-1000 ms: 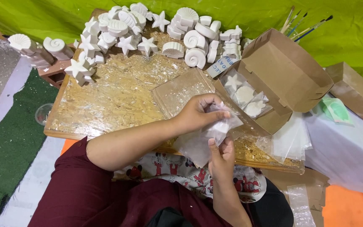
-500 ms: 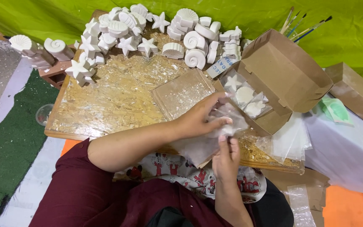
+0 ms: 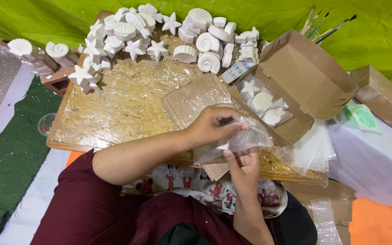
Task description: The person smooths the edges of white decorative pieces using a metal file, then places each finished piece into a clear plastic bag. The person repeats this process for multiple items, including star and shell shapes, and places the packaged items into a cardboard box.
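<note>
Pinched between left hand (image 3: 212, 127) and right hand (image 3: 243, 165), the clear plastic bag (image 3: 241, 140) could be torn by what seems a white cast piece inside.

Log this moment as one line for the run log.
left hand: grips clear plastic bag | right hand: holds bag from below | cardboard box: open, white shapes inside | board: wrapped

The left hand (image 3: 212, 127) and clear plastic bag (image 3: 246, 138) hide what the bag holds; the right hand's (image 3: 243, 165) fingertips disappear beneath the bag.
</note>
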